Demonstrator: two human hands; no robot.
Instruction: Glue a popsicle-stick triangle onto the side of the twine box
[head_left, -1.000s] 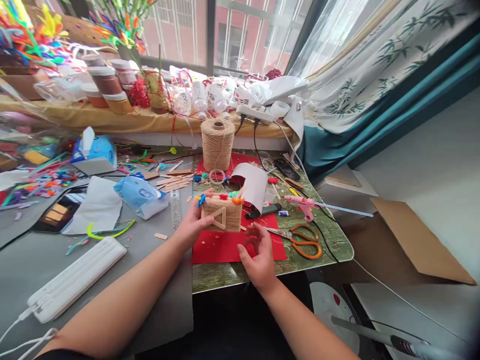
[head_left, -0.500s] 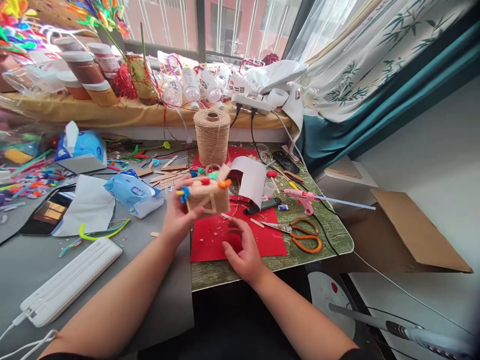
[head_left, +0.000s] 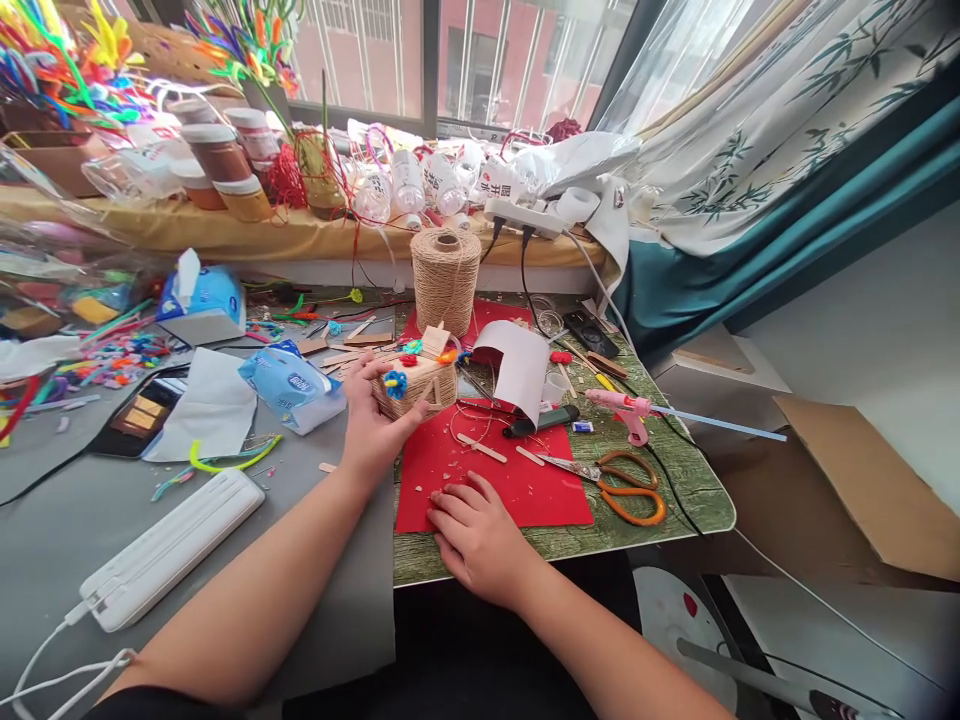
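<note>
My left hand [head_left: 375,425] is closed around the near left side of a small twine-wrapped craft box [head_left: 411,404]. The box has a wooden top with a blue pipe-cleaner flower, red and green bits, an orange piece and a small wooden-stick part. It is at the red sheet's [head_left: 495,505] far left edge. My right hand [head_left: 474,535] lies palm down on the near part of that sheet, fingers stretched out, holding nothing. Loose craft sticks [head_left: 482,448] lie beyond it, and orange-handled scissors [head_left: 628,487] rest to its right.
A twine spool [head_left: 447,280] stands behind the box, near curled white paper [head_left: 514,365]. A pink glue gun [head_left: 622,410] with a long glue stick lies at the right. Tissue packs [head_left: 289,385] and a white power bank-like case [head_left: 172,550] occupy the left.
My left hand has lowered the craft box towards the table and turned it. My right hand, raised before, has come down flat onto the red sheet. The view has shifted slightly left.
</note>
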